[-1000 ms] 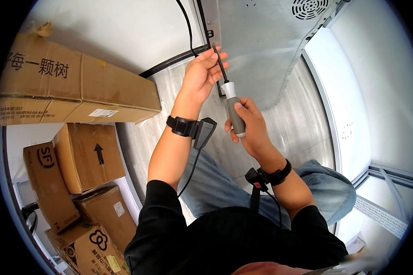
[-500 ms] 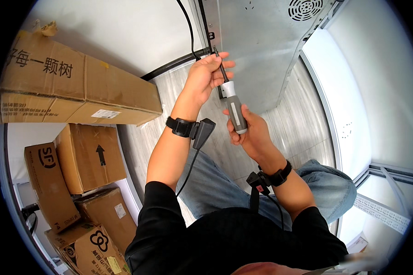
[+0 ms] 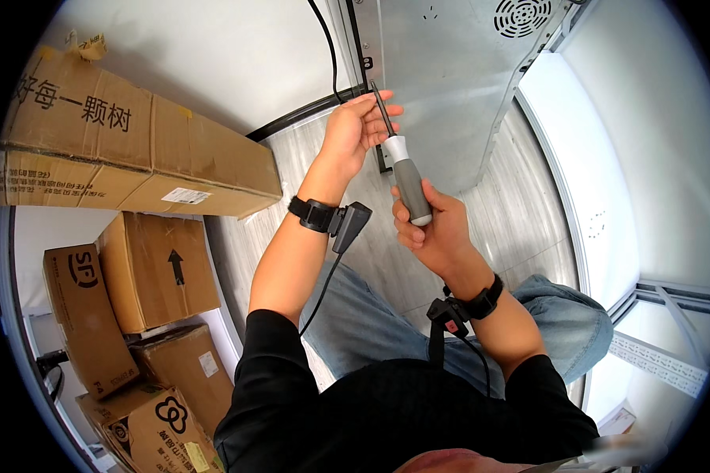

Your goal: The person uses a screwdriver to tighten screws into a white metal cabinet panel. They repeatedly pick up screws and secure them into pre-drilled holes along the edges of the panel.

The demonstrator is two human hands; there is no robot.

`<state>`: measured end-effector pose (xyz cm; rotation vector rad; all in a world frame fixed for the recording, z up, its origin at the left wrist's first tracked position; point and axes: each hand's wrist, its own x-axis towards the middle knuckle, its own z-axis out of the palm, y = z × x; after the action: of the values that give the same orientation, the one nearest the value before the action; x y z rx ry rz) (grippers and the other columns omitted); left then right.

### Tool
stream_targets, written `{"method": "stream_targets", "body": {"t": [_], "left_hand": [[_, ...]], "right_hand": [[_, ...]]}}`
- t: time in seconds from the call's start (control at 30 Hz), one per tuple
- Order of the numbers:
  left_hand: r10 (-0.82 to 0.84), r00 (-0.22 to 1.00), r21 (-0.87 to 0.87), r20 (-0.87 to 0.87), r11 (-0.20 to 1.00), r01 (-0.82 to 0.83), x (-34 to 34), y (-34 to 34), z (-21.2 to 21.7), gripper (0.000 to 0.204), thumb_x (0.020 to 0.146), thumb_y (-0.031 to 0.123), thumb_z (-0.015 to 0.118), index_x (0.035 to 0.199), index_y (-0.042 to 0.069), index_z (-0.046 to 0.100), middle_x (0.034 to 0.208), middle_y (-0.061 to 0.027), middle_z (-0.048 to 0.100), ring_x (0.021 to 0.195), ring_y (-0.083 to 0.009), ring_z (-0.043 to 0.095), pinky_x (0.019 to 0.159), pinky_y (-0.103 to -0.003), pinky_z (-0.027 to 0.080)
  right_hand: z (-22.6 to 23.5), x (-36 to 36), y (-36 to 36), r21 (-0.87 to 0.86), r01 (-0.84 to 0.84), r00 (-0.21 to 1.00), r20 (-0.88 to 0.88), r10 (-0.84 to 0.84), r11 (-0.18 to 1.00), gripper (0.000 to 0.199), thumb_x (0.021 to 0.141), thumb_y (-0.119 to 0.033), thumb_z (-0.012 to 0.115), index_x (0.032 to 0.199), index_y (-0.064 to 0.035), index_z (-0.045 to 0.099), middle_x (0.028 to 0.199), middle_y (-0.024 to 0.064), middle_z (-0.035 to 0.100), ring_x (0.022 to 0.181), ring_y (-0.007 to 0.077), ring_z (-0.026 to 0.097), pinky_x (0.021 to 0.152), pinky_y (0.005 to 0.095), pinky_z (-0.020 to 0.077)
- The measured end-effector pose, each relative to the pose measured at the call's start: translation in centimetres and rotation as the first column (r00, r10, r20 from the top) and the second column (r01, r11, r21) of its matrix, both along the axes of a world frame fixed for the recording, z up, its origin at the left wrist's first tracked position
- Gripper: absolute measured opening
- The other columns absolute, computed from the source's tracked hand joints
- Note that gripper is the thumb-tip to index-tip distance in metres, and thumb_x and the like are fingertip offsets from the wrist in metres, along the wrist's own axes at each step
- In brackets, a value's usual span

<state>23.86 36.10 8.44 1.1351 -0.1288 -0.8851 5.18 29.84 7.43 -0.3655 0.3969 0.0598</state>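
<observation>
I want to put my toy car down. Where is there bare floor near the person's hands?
Bare grey floor shows between the metal cabinet and the person's knee, and a strip between the long cardboard box and the left forearm. It is crowded lower left, where stacked boxes sit close together.

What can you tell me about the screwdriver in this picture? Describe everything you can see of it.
The screwdriver has a thick grey handle with a white collar and a thin dark metal shaft. It points up and slightly left toward the edge of a grey metal panel. The right hand wraps the handle from below; the left hand steadies the shaft with its fingertips. The tip is too small to make out.
</observation>
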Motion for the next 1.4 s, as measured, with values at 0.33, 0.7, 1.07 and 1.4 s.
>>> {"method": "stream_targets", "body": {"t": [0.33,0.7,1.07,1.4], "left_hand": [[0.118,0.989,0.135,0.09,0.982,-0.129,0.0,-1.0,-1.3,0.018,0.092,0.016,0.048,0.098,0.005,0.061,0.078,-0.0031,0.064,0.058,-0.0082,0.052,0.053,-0.021,0.039],[0.145,0.987,0.058,-0.072,0.988,-0.141,1.9,-2.1,-0.8,0.027,0.091,0.021,0.043,0.095,0.005,0.064,0.072,-0.003,0.064,0.06,-0.0129,0.053,0.055,-0.025,0.042],[0.138,0.99,0.016,-0.013,0.99,-0.138,-0.4,-2.3,-0.9,0.03,0.096,0.022,0.042,0.113,0.003,0.056,0.082,-0.0065,0.065,0.063,-0.0122,0.059,0.052,-0.023,0.044],[-0.134,0.991,-0.028,0.024,0.99,0.135,-11.2,-11.2,-2.3,0.021,0.094,0.015,0.049,0.108,0.001,0.058,0.098,-0.0123,0.066,0.071,-0.0134,0.062,0.06,-0.024,0.05]], "right_hand": [[0.1,-0.1,0.7,-0.728,-0.129,0.982,-0.19,-0.017,0.673,0.047,0.095,-0.043,0.045,0.108,0.002,0.052,0.075,0.0054,0.056,0.044,0.0076,0.038,0.04,0.0221,0.029],[1.1,-0.1,-0.8,-0.426,-0.152,0.988,-0.04,0.149,0.892,0.036,0.095,-0.038,0.047,0.103,-0.0035,0.054,0.077,0.0051,0.059,0.051,0.0086,0.043,0.046,0.0222,0.034],[1.1,-3.6,-3.2,-0.49,-0.274,0.961,-0.168,0.219,0.828,0.037,0.097,-0.036,0.045,0.116,-0.0049,0.051,0.082,0.007,0.059,0.054,0.012,0.048,0.051,0.0246,0.04],[6.2,-13.2,-19.9,-0.725,-0.531,0.834,-0.54,0.116,0.438,0.032,0.086,-0.032,0.059,0.103,-0.0049,0.058,0.073,0.0007,0.054,0.051,0.009,0.048,0.049,0.0222,0.0405]]}}
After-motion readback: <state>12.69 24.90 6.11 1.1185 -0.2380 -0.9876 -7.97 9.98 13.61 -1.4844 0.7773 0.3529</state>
